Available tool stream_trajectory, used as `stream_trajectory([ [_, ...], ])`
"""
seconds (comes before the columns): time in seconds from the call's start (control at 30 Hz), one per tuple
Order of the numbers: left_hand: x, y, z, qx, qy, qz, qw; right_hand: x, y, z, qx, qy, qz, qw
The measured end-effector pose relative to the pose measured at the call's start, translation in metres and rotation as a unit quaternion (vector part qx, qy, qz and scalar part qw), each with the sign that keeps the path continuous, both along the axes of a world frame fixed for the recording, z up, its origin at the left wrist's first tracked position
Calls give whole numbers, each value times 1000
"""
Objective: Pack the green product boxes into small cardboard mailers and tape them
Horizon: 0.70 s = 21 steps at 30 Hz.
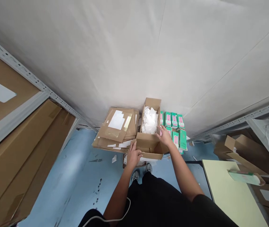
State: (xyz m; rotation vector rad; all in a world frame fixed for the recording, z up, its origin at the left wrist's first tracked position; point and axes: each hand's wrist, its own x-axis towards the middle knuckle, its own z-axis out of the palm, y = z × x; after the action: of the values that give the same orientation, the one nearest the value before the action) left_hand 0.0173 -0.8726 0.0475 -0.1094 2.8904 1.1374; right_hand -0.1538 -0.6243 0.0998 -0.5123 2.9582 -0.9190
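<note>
An open, empty-looking cardboard box [151, 155] is in front of me. My left hand [134, 155] is closed on its left side, fingers at the upper edge. At the box's far right corner, my right hand [164, 136] grips the wall, its fingers partly over the rim. Just behind stands another open carton, its flap [152, 102] raised, filled with crumpled white paper [150, 120]. Green boxes with pink labels [175, 138] are lined up to the right of my right hand. Flattened cardboard sheets [117, 124] lie stacked left of the box.
Metal shelving [35, 80] with large cartons [28, 151] runs along the left. On the right are a pale yellow tabletop [229, 192], a green-and-white box [244, 177] and a shelf of open cartons [250, 151]. A grey wall [125, 56] rises ahead; the floor [77, 176] is blue.
</note>
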Motion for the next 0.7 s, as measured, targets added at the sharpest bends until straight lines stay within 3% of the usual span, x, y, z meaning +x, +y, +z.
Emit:
stream_trajectory([
  [0.2,-12,23,6,-29,-13,24,999,-70,-27,-32,56,-84,17,995],
  [0.43,-15,28,18,-42,5,3,999,-141,-68,-66,120,-150,23,981],
  [0.57,-10,28,22,-48,11,17,999,-167,-84,-72,143,-156,33,977],
  [0.7,-4,28,26,-66,5,20,998,-166,-91,-63,205,-180,20,962],
])
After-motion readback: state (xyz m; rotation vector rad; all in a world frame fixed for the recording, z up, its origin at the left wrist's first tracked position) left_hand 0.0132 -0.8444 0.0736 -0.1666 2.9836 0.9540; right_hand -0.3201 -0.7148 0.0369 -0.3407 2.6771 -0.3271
